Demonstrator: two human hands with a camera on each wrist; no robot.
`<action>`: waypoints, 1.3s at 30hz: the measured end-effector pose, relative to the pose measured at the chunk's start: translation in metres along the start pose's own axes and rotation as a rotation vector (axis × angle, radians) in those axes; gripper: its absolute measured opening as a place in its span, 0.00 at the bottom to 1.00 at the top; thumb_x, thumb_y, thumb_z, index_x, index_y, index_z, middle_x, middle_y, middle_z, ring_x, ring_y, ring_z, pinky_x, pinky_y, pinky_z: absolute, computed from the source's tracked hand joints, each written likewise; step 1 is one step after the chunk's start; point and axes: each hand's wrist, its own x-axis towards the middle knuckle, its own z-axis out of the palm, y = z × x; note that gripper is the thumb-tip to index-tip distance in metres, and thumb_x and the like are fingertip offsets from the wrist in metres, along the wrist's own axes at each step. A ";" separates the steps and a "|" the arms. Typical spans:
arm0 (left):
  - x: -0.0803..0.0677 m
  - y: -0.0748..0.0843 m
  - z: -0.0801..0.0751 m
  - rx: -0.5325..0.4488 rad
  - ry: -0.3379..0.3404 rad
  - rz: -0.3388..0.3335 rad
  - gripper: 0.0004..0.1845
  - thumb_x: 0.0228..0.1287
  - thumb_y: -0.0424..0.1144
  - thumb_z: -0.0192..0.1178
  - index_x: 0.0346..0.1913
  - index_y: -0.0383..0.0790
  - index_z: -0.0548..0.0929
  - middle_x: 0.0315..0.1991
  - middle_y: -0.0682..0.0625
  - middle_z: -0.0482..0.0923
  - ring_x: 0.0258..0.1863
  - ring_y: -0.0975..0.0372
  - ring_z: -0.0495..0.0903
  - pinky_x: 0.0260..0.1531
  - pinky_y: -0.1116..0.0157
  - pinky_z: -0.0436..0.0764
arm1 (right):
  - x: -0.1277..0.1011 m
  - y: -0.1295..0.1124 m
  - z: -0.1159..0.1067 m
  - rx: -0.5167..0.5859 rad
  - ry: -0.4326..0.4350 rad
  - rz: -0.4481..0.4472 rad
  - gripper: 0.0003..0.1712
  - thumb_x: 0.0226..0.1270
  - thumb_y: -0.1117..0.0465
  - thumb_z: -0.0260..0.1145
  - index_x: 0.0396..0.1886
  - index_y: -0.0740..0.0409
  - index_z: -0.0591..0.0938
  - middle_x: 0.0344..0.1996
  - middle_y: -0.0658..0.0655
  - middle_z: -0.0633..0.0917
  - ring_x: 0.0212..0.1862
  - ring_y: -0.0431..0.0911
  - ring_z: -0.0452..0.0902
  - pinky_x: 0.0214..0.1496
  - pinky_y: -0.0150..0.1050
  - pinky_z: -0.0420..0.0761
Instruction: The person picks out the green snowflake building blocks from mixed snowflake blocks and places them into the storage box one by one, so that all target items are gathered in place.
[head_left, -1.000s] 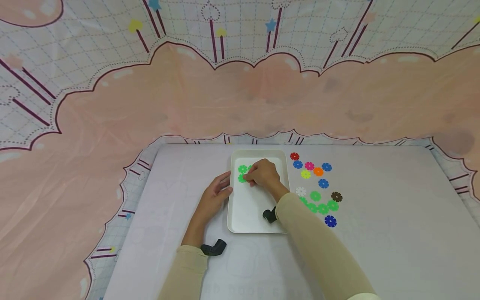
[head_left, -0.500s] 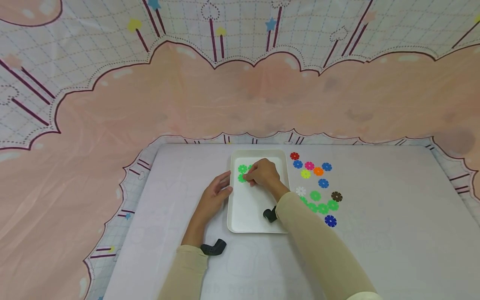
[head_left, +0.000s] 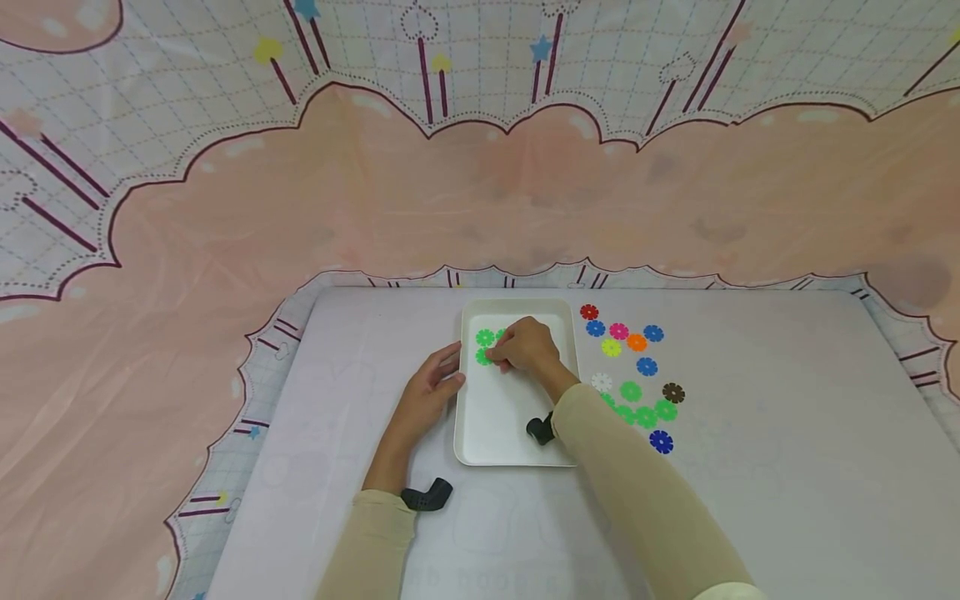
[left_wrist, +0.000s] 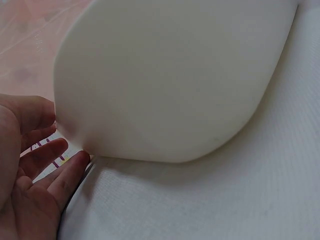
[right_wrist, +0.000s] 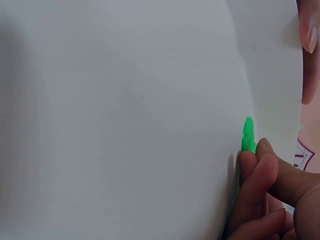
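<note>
A hand could cross the white tray [head_left: 487, 433] at near left; the right sleeve [head_left: 630, 475] blocks near right.

Downward head view, wrist closeups, shared tray [head_left: 495, 425]

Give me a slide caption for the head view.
Right hand at green discs in a white tray, left hand at its edge, more coloured discs lying to the right.

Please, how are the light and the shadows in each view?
Head view: fairly even light, a soft shadow on the table beside the right sleeve; left wrist view: dimmer, soft shadow along the tray; right wrist view: greyish, blurred dark band at the left, the green piece vivid.
</note>
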 end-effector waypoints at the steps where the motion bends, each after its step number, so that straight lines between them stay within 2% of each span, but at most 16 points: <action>1: -0.002 0.004 0.000 0.001 -0.002 -0.004 0.30 0.75 0.34 0.58 0.77 0.43 0.66 0.75 0.39 0.68 0.74 0.46 0.69 0.69 0.46 0.74 | 0.000 0.000 0.000 0.007 -0.003 0.000 0.14 0.58 0.49 0.79 0.25 0.53 0.88 0.17 0.51 0.86 0.26 0.43 0.79 0.36 0.38 0.73; 5: -0.006 0.013 0.001 -0.001 -0.012 -0.002 0.30 0.75 0.34 0.58 0.77 0.42 0.65 0.75 0.38 0.68 0.74 0.46 0.69 0.69 0.47 0.74 | -0.001 -0.001 -0.002 0.044 -0.015 -0.007 0.13 0.58 0.51 0.79 0.26 0.54 0.87 0.17 0.52 0.86 0.26 0.43 0.79 0.37 0.37 0.74; 15: -0.006 0.013 0.000 -0.015 -0.018 0.000 0.31 0.75 0.33 0.57 0.77 0.41 0.65 0.75 0.38 0.67 0.75 0.46 0.68 0.70 0.47 0.73 | -0.006 -0.004 -0.012 0.108 -0.048 -0.010 0.11 0.59 0.54 0.79 0.28 0.55 0.87 0.21 0.53 0.87 0.29 0.44 0.81 0.35 0.34 0.75; 21: -0.005 0.012 0.000 -0.017 -0.017 -0.004 0.31 0.75 0.34 0.57 0.77 0.41 0.65 0.75 0.37 0.67 0.74 0.45 0.69 0.69 0.46 0.73 | -0.013 -0.007 -0.026 0.100 -0.059 -0.024 0.12 0.60 0.52 0.78 0.32 0.55 0.87 0.25 0.53 0.88 0.32 0.47 0.86 0.35 0.34 0.77; 27: 0.004 -0.008 -0.001 -0.021 -0.008 -0.002 0.31 0.75 0.33 0.58 0.77 0.44 0.65 0.75 0.38 0.67 0.74 0.46 0.68 0.71 0.45 0.71 | -0.016 -0.005 -0.046 0.111 -0.073 -0.031 0.12 0.62 0.53 0.78 0.33 0.55 0.87 0.31 0.54 0.89 0.37 0.52 0.88 0.39 0.35 0.80; 30: 0.008 -0.016 -0.002 -0.025 -0.001 0.015 0.30 0.74 0.34 0.59 0.77 0.46 0.66 0.75 0.40 0.68 0.74 0.47 0.69 0.70 0.45 0.72 | -0.020 -0.002 -0.059 0.115 -0.079 -0.043 0.12 0.62 0.52 0.77 0.33 0.56 0.86 0.32 0.55 0.90 0.40 0.55 0.88 0.40 0.38 0.78; 33: 0.008 -0.017 -0.002 -0.022 0.004 0.031 0.30 0.74 0.35 0.59 0.76 0.48 0.67 0.74 0.42 0.69 0.73 0.48 0.70 0.69 0.46 0.73 | -0.023 0.004 -0.071 0.108 -0.081 -0.062 0.13 0.62 0.52 0.77 0.34 0.56 0.86 0.34 0.59 0.91 0.41 0.58 0.88 0.39 0.39 0.75; 34: 0.006 -0.013 -0.001 -0.019 0.003 0.030 0.30 0.74 0.35 0.59 0.76 0.46 0.67 0.74 0.41 0.69 0.73 0.48 0.70 0.69 0.46 0.73 | -0.024 0.007 -0.074 0.099 -0.078 -0.069 0.14 0.62 0.52 0.77 0.34 0.56 0.86 0.34 0.59 0.91 0.41 0.58 0.88 0.38 0.39 0.75; 39: 0.005 -0.013 -0.002 -0.032 -0.001 0.029 0.30 0.74 0.34 0.60 0.76 0.47 0.67 0.74 0.41 0.69 0.74 0.48 0.70 0.70 0.46 0.72 | -0.028 0.023 -0.090 0.042 -0.063 -0.078 0.16 0.61 0.48 0.78 0.36 0.55 0.86 0.34 0.57 0.89 0.40 0.55 0.88 0.39 0.39 0.78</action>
